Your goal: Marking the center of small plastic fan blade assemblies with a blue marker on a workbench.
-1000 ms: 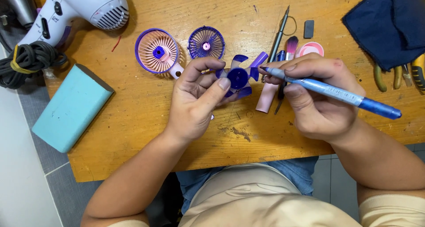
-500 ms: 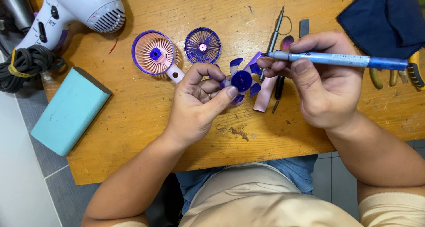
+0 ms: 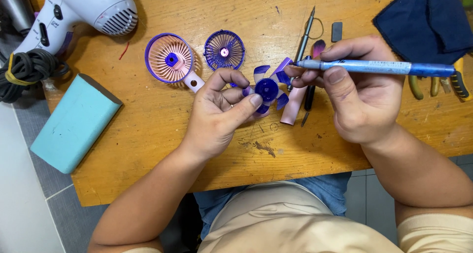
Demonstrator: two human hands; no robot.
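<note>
My left hand (image 3: pixel 221 112) pinches a small purple fan blade wheel (image 3: pixel 268 88) over the wooden table (image 3: pixel 148 139). My right hand (image 3: pixel 362 95) grips a blue pen-like tool (image 3: pixel 379 67) held level, its tip at the upper right blade of the wheel. A pink fan handle piece (image 3: pixel 293 105) lies on the table just under and right of the wheel. To the left lie a round pink fan housing with a purple rim (image 3: pixel 170 59) and a purple grille (image 3: pixel 224 50).
A white hair dryer (image 3: pixel 84 11) with a coiled black cord (image 3: pixel 27 70) sits at the upper left. A teal block (image 3: pixel 74 122) overhangs the table's left edge. Thin metal tools (image 3: pixel 305 36) lie behind my hands; a dark blue cloth (image 3: pixel 428 18) and pliers (image 3: pixel 436 83) lie right.
My right hand has turned the blue tool from slanting down-right to level and raised it. The left hand has rotated the blade wheel slightly; the view shifted a little.
</note>
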